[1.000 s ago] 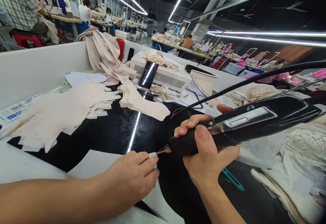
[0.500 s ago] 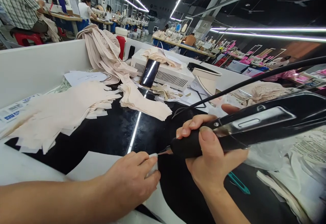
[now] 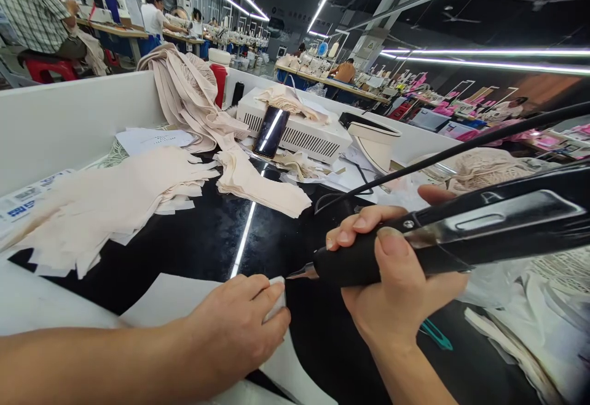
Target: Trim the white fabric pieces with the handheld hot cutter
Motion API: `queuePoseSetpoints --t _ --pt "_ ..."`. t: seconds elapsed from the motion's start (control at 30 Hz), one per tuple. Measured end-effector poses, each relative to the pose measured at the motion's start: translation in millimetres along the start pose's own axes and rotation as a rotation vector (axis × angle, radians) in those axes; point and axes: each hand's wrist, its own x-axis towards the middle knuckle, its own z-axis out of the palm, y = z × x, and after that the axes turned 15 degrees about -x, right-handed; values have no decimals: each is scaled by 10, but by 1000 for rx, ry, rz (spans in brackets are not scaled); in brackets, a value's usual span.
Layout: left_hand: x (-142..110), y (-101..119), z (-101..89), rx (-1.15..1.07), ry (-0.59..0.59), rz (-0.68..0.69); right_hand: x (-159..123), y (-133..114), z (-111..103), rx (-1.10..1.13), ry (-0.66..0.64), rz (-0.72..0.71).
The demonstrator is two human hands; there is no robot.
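My right hand (image 3: 401, 288) wraps round a black handheld power tool (image 3: 461, 227) with a silver plate on its side. Its narrow metal tip (image 3: 302, 272) points left and ends beside the fingers of my left hand (image 3: 239, 325). That hand is closed, pressed low over a white sheet (image 3: 170, 297). A small pale piece (image 3: 276, 297) with a straight edge shows between its fingers; its kind is not clear. Beyond the hands lie a large stack of beige fabric pieces (image 3: 110, 193) and a narrower beige stack (image 3: 262, 187) on the black tabletop (image 3: 203, 233).
A black cable (image 3: 428, 159) runs above the tool. A phone (image 3: 271, 132) leans on a white vented box (image 3: 313, 131). Beige cloth (image 3: 179, 91) hangs over the white side wall (image 3: 78, 107). A teal tool (image 3: 436, 334) lies right of my wrist. Several people work at sewing machines behind.
My right hand has shifted slightly right with the power tool, and more of the metal tip shows. The left hand stays in place.
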Motion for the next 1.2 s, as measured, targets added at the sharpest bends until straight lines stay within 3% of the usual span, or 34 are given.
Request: queuePoseSetpoints --t 0.2,0.73,0.97,1.2 --pt "6 -6 -4 -5 48 12 -22 31 19 2 -10 5" --pt "14 7 -24 3 29 1 -66 95 42 65 -1 2" --pt "29 3 -22 -16 35 0 -89 115 65 -19 -32 6" --pt "21 -20 -22 -4 3 22 -72 107 81 78 -37 -21"
